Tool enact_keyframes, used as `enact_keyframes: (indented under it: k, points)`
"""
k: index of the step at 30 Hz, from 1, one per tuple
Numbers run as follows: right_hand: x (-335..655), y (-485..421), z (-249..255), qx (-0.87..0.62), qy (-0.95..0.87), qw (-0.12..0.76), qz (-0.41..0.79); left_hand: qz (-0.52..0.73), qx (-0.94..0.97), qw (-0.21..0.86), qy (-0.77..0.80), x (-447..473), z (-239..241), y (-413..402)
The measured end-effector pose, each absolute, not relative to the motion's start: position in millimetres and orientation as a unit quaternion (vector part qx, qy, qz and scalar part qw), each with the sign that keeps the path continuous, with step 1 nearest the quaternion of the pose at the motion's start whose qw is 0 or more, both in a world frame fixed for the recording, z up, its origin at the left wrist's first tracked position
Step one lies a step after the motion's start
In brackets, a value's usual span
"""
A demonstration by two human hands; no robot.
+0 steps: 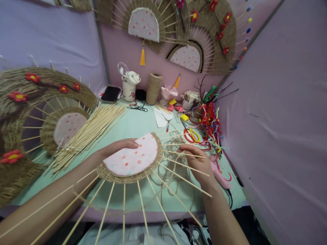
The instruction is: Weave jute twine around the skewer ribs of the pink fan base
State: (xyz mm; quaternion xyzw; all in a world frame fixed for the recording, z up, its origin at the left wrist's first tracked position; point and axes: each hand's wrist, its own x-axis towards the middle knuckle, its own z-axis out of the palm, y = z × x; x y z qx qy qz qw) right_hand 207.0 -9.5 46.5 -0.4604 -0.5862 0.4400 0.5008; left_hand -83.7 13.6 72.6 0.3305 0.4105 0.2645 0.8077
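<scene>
Near edge, 6 o'clock: bamboo spokes [124,217] radiate toward the viewer from a half-round fan [131,158], its pink floral fabric centre ringed by a few rows of wound twine. The fan lies flat on the green table [138,124], centre of view.

Left hand [116,148], at 9 o'clock of the fan: lies flat, palm down, fingers spread across the upper fabric edge, pressing the piece still. No clench; it pins rather than grasps.

Right hand [195,160], at 3 o'clock of the fan: fingers pinched among the right-side spokes, apparently grasping the twine [176,170], which loops loose on the table beneath. Exact pinch is partly hidden by the spokes.

Judged step: weaving twine over and under the spokes, the band only a few rows wide. Next move calls for passing the strand past the next spoke and drawing it snug against the ring, with the left hand holding the fan steady.

Farther, 10 o'clock: a loose bundle of sticks [94,131]. 9 o'clock: a finished fan [38,115] with red flowers. 1 o'clock: scissors [190,134], pipe cleaners [211,119]. 12 o'clock, at the wall: twine spool [154,88], white mug [129,86], phone [110,93].
</scene>
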Motion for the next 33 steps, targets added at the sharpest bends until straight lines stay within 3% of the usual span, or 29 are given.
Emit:
enact_keyframes:
  k: [10, 33]
  points:
    - [181.0, -9.2, 27.8, -0.468, -0.477, 0.583, 0.461, 0.256, 0.338, 0.804, 0.417, -82.5, 70.8, 14.3]
    - [176.7, -13.2, 19.6, -0.454, -0.435, 0.565, 0.534, 0.27, 0.344, 0.809, 0.392, -84.6, 65.3, 16.8]
